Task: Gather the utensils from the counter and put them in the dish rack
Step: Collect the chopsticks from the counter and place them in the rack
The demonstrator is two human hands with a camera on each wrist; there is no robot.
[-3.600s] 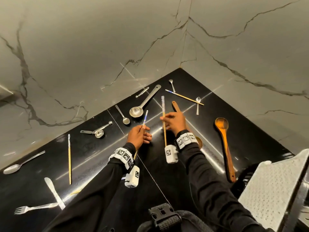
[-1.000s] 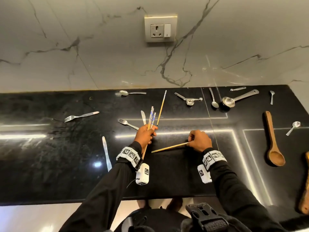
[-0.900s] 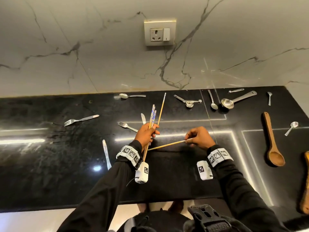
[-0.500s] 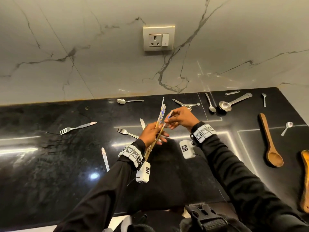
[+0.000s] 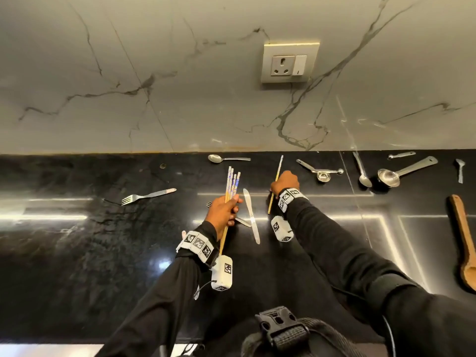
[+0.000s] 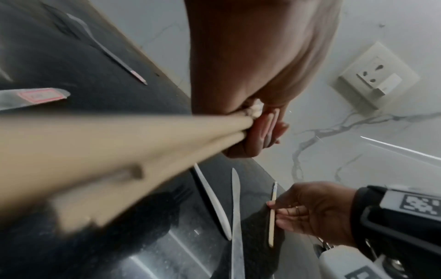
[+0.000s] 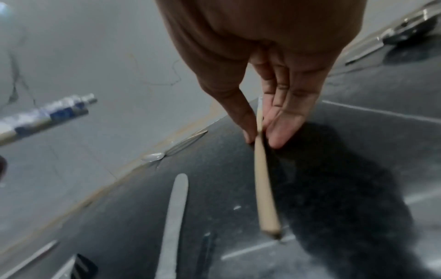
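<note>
My left hand (image 5: 228, 208) grips a bundle of several wooden chopsticks (image 5: 233, 182) with blue-patterned tips, held above the black counter (image 5: 77, 240). In the left wrist view the bundle (image 6: 119, 149) runs blurred into the curled fingers (image 6: 264, 128). My right hand (image 5: 282, 182) reaches toward the back wall and pinches one more chopstick (image 5: 276, 182) between thumb and fingers. The right wrist view shows that pinch (image 7: 259, 136) on the chopstick (image 7: 262, 185). Whether it has left the counter I cannot tell. The dish rack is out of view.
A table knife (image 5: 251, 215) lies between my hands, a fork (image 5: 242, 221) partly under the left one. Another fork (image 5: 148, 195) lies left. A spoon (image 5: 226, 158), measuring spoons (image 5: 319, 172), a scoop (image 5: 404, 171) and a wooden spoon (image 5: 463, 240) lie behind and right.
My right hand passed a chopstick into the left hand's bundle, then moved back toward the wall and pinched another chopstick lying there. The left hand keeps its grip on the bundle.
</note>
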